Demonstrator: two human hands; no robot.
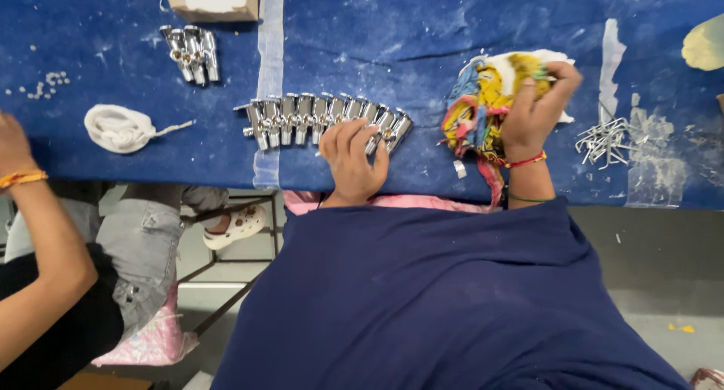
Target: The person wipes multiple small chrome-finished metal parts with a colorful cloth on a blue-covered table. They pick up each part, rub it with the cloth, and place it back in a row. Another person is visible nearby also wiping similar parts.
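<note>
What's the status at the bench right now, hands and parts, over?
Left hand on the row of chrome fittings. Right hand gripping a multicoloured rag. Co-worker's arm far left, apart. Nothing blocking.

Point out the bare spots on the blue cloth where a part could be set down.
Free: between white rag and valve row; also above that row. Crowded: left hand on the row's right end, right hand gripping colourful cloth, metal clips beside.
</note>
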